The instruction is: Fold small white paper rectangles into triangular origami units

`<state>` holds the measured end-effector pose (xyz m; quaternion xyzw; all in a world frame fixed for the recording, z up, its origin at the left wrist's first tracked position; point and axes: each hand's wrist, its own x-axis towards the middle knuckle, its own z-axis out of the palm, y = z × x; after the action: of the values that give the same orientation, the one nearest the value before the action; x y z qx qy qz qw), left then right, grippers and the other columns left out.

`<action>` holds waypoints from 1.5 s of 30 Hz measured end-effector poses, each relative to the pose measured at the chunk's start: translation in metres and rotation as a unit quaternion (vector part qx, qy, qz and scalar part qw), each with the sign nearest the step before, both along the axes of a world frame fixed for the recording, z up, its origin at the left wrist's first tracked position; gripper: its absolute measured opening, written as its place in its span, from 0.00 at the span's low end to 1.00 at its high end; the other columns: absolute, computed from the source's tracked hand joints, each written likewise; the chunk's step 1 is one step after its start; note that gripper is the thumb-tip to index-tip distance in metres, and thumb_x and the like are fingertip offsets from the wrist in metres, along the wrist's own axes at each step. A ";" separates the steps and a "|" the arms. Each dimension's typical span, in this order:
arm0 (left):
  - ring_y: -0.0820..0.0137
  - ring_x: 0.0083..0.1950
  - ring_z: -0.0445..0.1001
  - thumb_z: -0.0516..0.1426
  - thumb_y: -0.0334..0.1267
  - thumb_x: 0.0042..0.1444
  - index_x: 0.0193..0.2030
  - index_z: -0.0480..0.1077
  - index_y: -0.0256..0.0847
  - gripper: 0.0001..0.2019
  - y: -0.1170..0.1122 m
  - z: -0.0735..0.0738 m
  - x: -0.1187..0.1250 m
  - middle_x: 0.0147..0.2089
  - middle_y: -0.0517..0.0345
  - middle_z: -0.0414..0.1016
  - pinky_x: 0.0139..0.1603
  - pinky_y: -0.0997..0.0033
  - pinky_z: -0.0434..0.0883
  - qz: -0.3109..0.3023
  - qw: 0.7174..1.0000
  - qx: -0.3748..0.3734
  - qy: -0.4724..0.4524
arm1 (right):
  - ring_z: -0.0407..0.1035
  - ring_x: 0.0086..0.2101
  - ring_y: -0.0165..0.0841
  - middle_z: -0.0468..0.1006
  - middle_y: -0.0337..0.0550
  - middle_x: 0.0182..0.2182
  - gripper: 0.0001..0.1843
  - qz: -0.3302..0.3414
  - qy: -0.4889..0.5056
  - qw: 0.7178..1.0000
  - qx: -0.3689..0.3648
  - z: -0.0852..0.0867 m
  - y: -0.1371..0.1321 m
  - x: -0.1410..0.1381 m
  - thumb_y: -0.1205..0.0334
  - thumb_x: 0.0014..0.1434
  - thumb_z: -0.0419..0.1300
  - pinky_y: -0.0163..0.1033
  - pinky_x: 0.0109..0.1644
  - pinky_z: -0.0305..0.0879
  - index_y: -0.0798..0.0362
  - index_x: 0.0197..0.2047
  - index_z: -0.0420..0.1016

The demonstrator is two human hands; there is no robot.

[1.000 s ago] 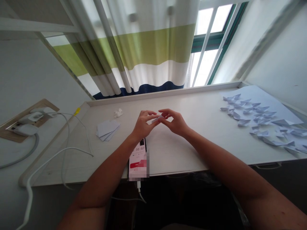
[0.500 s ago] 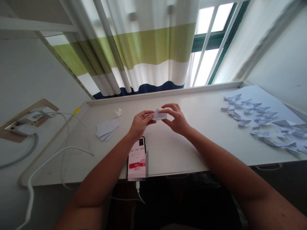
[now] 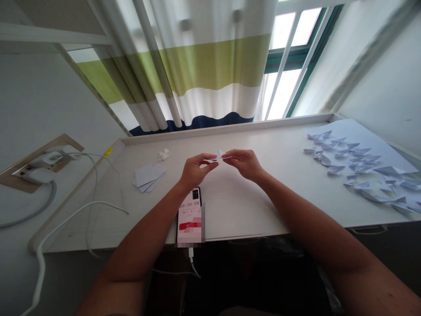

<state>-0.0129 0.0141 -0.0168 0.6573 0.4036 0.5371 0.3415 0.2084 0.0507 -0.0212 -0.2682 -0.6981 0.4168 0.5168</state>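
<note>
Above the middle of the white desk (image 3: 243,206), a small folded paper boat (image 3: 220,154) is held between both hands, its pointed peak upward. My left hand (image 3: 196,169) pinches one end with thumb and fingers. At the other end, my right hand (image 3: 243,163) grips it the same way, fingertips close to those of the left. Fingers cover much of the boat's sides. A phone (image 3: 190,219) with a timer on its screen lies below my left wrist.
Many folded paper boats (image 3: 342,151) spread over the right side. Paper sheets (image 3: 149,176) and a crumpled scrap (image 3: 163,154) lie to the left. White cables (image 3: 92,204) run from the wall socket (image 3: 39,162). A curtain (image 3: 210,61) hangs behind the desk.
My right hand has lowered its raised fingers and now pinches the boat's right end. The boat has shifted slightly up, with less of it showing. The view has moved a little.
</note>
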 end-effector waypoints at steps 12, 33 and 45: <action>0.60 0.41 0.88 0.77 0.49 0.50 0.44 0.76 0.40 0.23 -0.004 0.007 0.008 0.36 0.51 0.88 0.46 0.62 0.81 0.008 0.995 -0.060 -0.082 | 0.82 0.37 0.41 0.88 0.45 0.35 0.24 -0.013 0.041 0.996 -0.072 0.002 -0.006 -0.008 0.37 0.53 0.78 0.51 0.48 0.78 0.50 0.36 0.83; 0.61 0.36 0.86 0.73 0.60 0.55 0.40 0.84 0.36 0.25 -0.001 0.004 0.006 0.37 0.44 0.88 0.37 0.64 0.79 -0.051 0.984 -0.167 -0.037 | 0.84 0.37 0.42 0.88 0.47 0.32 0.31 0.015 0.049 0.984 -0.172 -0.007 -0.006 -0.015 0.35 0.47 0.80 0.48 0.45 0.80 0.53 0.39 0.82; 0.63 0.34 0.85 0.71 0.60 0.57 0.38 0.81 0.36 0.24 -0.004 0.007 0.007 0.34 0.47 0.86 0.37 0.64 0.79 -0.059 0.984 -0.167 -0.026 | 0.83 0.37 0.40 0.87 0.45 0.33 0.24 -0.011 0.037 0.993 -0.112 -0.009 -0.006 -0.020 0.40 0.52 0.79 0.49 0.47 0.81 0.52 0.37 0.82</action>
<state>-0.0061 0.0100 -0.0094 0.5994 0.4388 0.4579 0.4884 0.1881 0.0444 -0.0307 -0.3165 -0.6247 0.4957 0.5136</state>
